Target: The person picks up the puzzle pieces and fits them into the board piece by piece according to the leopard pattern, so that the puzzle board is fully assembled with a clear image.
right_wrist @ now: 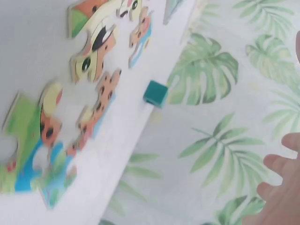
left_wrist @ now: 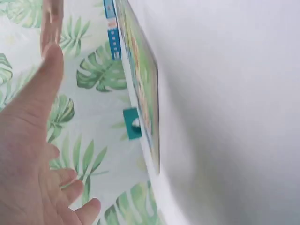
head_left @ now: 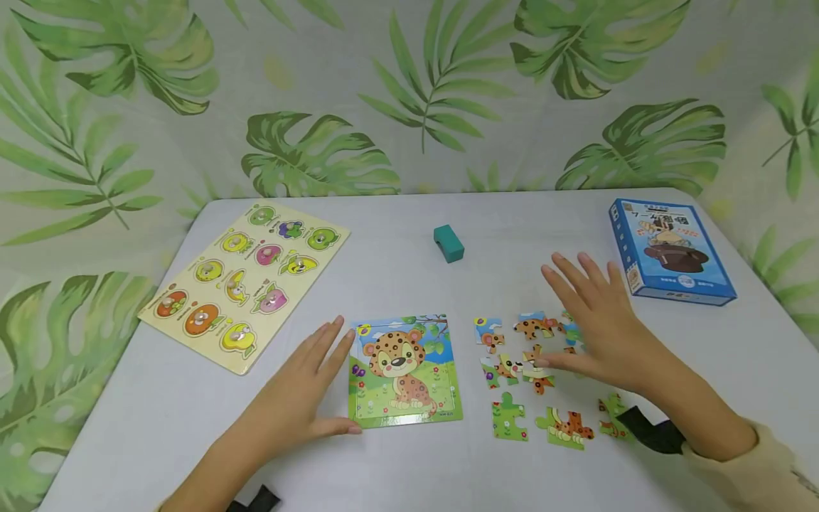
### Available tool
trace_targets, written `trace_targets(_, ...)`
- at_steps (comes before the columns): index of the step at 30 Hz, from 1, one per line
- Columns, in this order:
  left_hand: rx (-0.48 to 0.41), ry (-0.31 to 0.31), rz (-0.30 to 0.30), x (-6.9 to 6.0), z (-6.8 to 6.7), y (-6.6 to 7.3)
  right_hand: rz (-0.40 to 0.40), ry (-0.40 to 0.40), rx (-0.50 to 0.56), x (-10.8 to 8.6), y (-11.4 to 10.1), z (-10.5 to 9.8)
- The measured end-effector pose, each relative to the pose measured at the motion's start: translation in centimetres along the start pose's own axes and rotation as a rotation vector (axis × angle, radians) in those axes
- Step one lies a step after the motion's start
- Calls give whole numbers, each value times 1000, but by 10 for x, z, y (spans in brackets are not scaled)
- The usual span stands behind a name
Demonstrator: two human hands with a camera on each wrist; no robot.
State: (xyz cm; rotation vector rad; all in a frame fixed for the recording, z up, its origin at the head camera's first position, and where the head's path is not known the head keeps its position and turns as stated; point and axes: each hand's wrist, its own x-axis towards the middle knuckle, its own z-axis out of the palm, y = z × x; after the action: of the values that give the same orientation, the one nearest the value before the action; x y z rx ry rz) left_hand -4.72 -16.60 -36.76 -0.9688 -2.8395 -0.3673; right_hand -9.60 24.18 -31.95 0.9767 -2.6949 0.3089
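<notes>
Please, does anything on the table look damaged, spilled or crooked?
Nothing looks spilled or damaged. The fruit board, at the left of the table, lies clearly slanted, while the leopard board sits nearly straight.

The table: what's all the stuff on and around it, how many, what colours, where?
picture board: 1, green and blue, near middle
puzzle pieces: at least 8, multicoloured, right of it
fruit board: 1, cream, left
block: 1, teal, far middle
box: 1, blue, far right
table: 1, white, underneath
leafy cloth: 1, white and green, behind
straps: 2, black, near arms
sleeve: 1 clear, beige, right arm
left hand: 1, bare, by picture board
right hand: 1, bare, above puzzle pieces
</notes>
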Motion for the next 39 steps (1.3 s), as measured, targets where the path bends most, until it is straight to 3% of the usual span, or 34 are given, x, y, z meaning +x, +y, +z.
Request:
trace_targets(4, -140, -21, -109, -4, 12, 15, 34, -17, 186, 9, -6, 11)
trace_targets(8, -302, -64, -270, -8, 21, 27, 136, -90, 366, 15, -11, 25)
trace_targets(12, -370, -78, -357, -10, 29, 29, 183, -129, 464, 18, -12, 42)
trace_targets(16, -371, -79, -373, -11, 35, 26, 173, -138, 489, 18, -8, 58)
trace_targets(27, -358, -58, -312, -12, 45, 15, 219, -207, 575, 13, 8, 78)
trace_targets(39, -431, -51, -324, -11, 45, 13, 124, -209, 476, 13, 13, 89)
